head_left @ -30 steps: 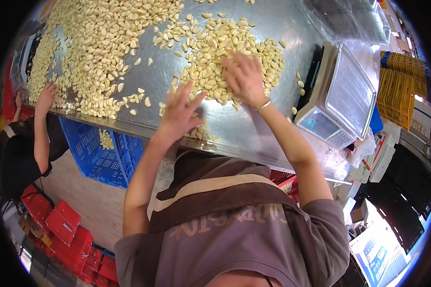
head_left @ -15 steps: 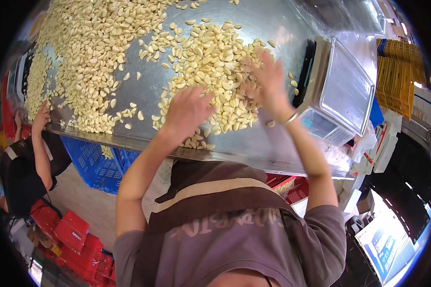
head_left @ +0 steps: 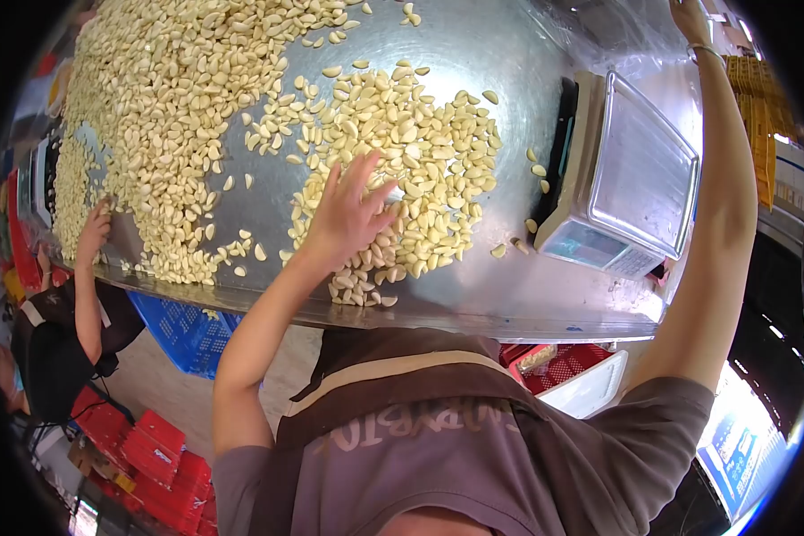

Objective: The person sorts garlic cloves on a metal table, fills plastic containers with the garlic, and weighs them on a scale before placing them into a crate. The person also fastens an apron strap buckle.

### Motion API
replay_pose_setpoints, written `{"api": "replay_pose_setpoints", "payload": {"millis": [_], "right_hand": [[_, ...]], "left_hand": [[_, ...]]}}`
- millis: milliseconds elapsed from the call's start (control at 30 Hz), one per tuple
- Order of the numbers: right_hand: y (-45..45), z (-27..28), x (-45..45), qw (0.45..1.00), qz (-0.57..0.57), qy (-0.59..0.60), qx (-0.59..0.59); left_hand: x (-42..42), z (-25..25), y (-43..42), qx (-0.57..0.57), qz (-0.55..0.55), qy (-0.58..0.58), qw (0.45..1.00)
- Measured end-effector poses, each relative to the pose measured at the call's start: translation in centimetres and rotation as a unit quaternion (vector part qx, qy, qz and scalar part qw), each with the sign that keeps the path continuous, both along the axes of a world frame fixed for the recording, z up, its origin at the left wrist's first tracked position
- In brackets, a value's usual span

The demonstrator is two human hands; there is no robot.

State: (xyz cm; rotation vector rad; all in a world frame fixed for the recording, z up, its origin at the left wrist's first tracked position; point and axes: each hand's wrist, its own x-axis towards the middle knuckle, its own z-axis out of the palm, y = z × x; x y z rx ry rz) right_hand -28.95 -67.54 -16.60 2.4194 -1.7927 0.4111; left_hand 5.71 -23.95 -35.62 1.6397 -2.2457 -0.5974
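Note:
Peeled garlic cloves [head_left: 429, 192] lie in a loose pile on the metal table [head_left: 527, 299] in front of me. My left hand [head_left: 353, 214] rests on the near left part of this pile, fingers spread, gripping nothing. A small whitish piece shows beside its fingertips; I cannot make out what it is. My right hand [head_left: 690, 25] is stretched far out to the upper right, past the scale [head_left: 639, 179] and beside clear plastic sheeting [head_left: 590, 40]. The picture's edge cuts it off, and its fingers are hidden.
A much larger heap of garlic cloves [head_left: 165, 116] covers the table's left side. A co-worker's hand [head_left: 94, 234] touches that heap's near edge. Below the table stand a blue crate [head_left: 188, 330] and a red basket [head_left: 576, 362]. Yellow crates [head_left: 759, 134] are stacked at the right.
My right hand has left the garlic pile and swung to the upper right, beyond the scale. My left hand stays on the cloves, its fingers now more spread.

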Motion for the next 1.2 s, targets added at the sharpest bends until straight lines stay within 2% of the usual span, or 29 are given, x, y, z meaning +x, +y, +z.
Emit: {"api": "replay_pose_setpoints", "payload": {"millis": [67, 200, 233, 333, 433, 633, 667, 767, 800, 833, 900, 933, 1067, 1100, 1200], "right_hand": [[-1.4, -1.6, -1.2, 0.999, 0.02, -0.025, -0.022], [-3.3, -3.2, -2.1, 0.991, 0.032, -0.003, -0.133], [-3.3, -3.1, -1.6, 0.986, 0.037, 0.001, -0.161], [-1.5, 0.0, -0.1, 0.997, 0.034, 0.021, -0.065], [-2.9, 0.1, -1.0, 0.976, 0.157, 0.024, -0.152], [-3.4, 3.5, -0.2, 0.988, 0.075, -0.129, 0.031], [-3.2, 3.9, 0.2, 0.988, 0.094, -0.119, -0.005], [-2.3, 4.8, 2.2, 0.935, 0.22, -0.246, -0.132], [-1.0, 5.1, 3.9, 0.921, 0.28, -0.159, -0.219], [1.7, 5.2, 6.2, 0.925, 0.253, -0.181, -0.218], [6.4, 5.2, 8.9, 0.933, 0.315, -0.059, -0.166], [7.5, 4.1, 10.5, 0.93, 0.333, -0.038, -0.152], [12.4, -3.1, 15.2, 0.908, 0.404, 0.028, -0.105], [12.8, -5.7, 15.9, 0.901, 0.423, 0.03, -0.095], [13.2, -13.1, 16.9, 0.922, 0.377, 0.084, 0.01]], "left_hand": [[0.1, -0.4, -3.5, -0.036, 0.02, 0.024, 0.999], [-1.4, -2.3, -5.7, -0.056, -0.007, -0.071, 0.996], [-1.6, -2.5, -4.8, -0.026, -0.015, -0.067, 0.997], [-1.9, -1.2, -1.4, 0.059, -0.04, -0.049, 0.996], [-1.1, 0.2, -1.0, 0.078, -0.066, -0.031, 0.994], [3.6, -2.0, -9.9, -0.049, 0.077, -0.012, 0.996], [4.2, -2.3, -11.2, -0.064, 0.109, -0.013, 0.992], [3.0, -4.2, -12.8, -0.022, 0.054, -0.135, 0.989], [2.2, -4.1, -12.0, 0.003, 0.037, -0.122, 0.992], [1.6, -4.0, -11.2, 0.01, 0.028, -0.112, 0.993], [0.8, -3.8, -9.9, 0.022, 0.005, -0.092, 0.995], [0.7, -4.0, -8.9, 0.017, -0.012, -0.059, 0.998], [1.1, -0.9, -6.1, 0.063, -0.051, -0.062, 0.995], [2.2, -1.0, -5.9, 0.044, -0.003, -0.044, 0.998], [7.2, -2.2, -6.0, -0.031, 0.136, 0.007, 0.99]]}}
